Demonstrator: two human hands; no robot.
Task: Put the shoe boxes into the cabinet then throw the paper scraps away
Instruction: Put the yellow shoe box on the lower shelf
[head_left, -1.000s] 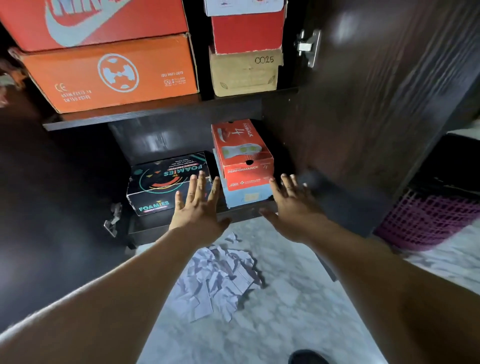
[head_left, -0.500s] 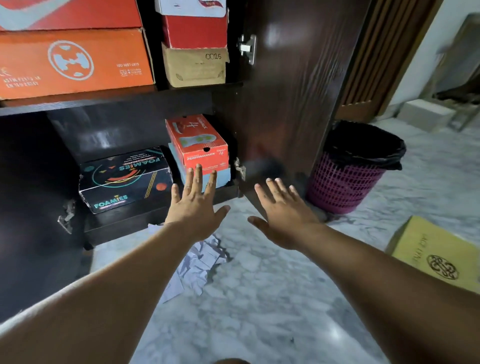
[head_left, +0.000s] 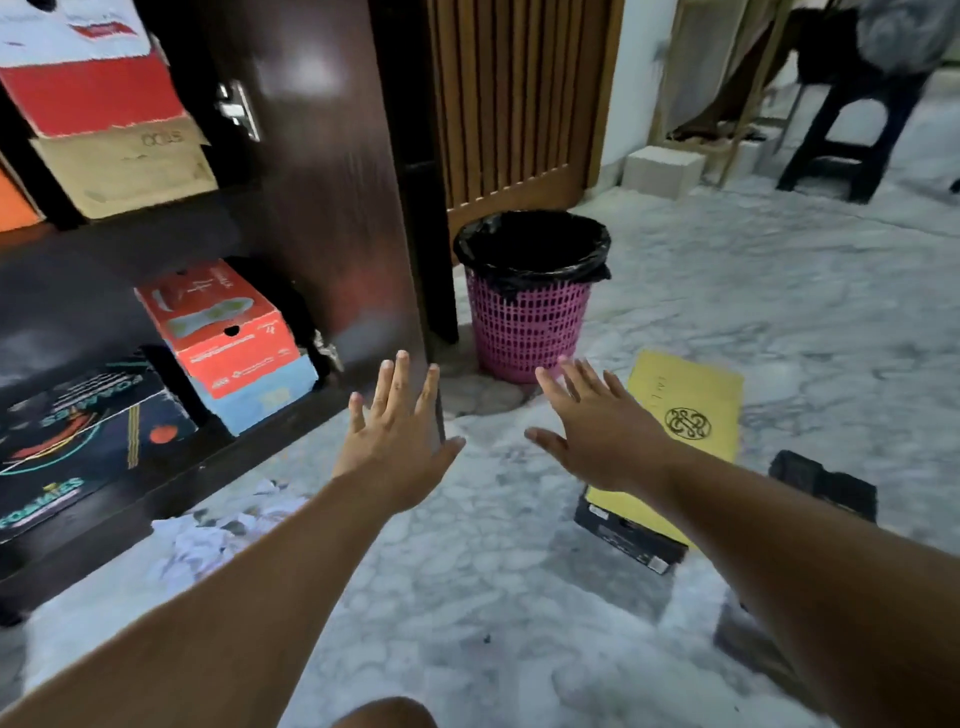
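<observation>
A shoe box with a flat yellow lid (head_left: 685, 410) bearing a dark round emblem over a black base is lying on the marble floor (head_left: 467, 571) at about four o'clock from the centre, partly hidden by the right forearm. Both hands are spreading flat, palms down, grasping nothing: the left hand (head_left: 397, 441) is hovering before the edge of the dark wood cabinet door (head_left: 322, 208), the right hand (head_left: 602, 426) over the yellow lid. Crumpled white paper scraps (head_left: 218, 530) are lying at eight o'clock, by the cabinet's foot. On the lowest shelf, an orange cardboard box (head_left: 218, 327) is sitting on a pale blue one. A pink lattice bin (head_left: 527, 322) with black liner is standing at twelve o'clock.
</observation>
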